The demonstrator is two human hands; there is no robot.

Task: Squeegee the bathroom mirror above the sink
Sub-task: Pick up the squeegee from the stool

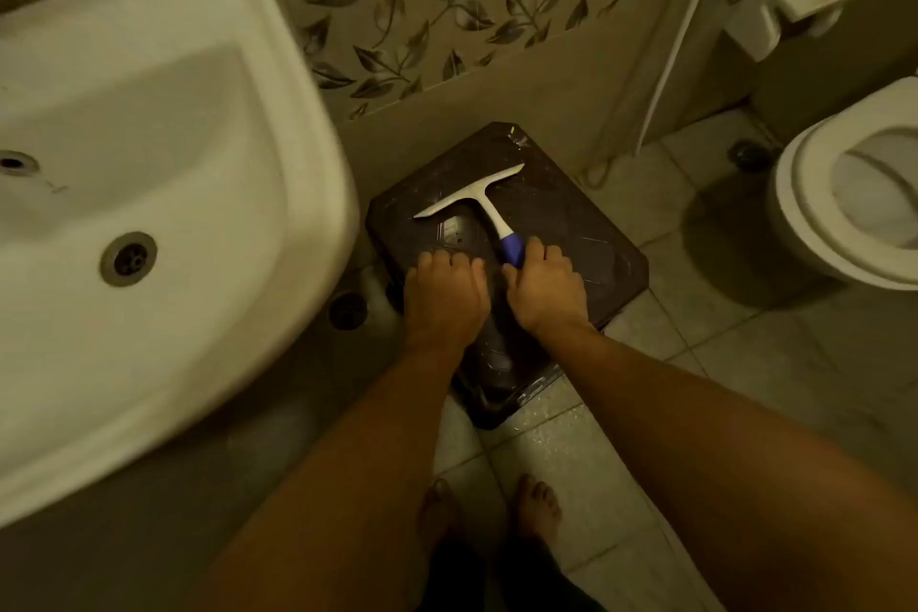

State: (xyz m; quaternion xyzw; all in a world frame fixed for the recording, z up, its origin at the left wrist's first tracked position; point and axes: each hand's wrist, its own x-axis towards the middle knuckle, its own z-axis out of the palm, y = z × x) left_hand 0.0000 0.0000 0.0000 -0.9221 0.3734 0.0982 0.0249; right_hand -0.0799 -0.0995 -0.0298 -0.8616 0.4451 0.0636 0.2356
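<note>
A white squeegee [474, 194] with a blue grip lies on a dark square stool [571, 234] on the floor, blade pointing away from me. My right hand [544, 288] is curled around the blue end of its handle. My left hand [444, 293] rests palm down on the stool just left of the handle, fingers bent, and I cannot see anything under it. The mirror is out of view. The white sink [164, 194] fills the left side, above and beside the stool.
A white toilet [854, 199] stands at the right. A white hose [680, 40] runs down the leaf-patterned tiled wall behind the stool. My bare feet [497, 512] stand on the pale floor tiles below the stool. A floor drain [347, 311] sits under the sink's edge.
</note>
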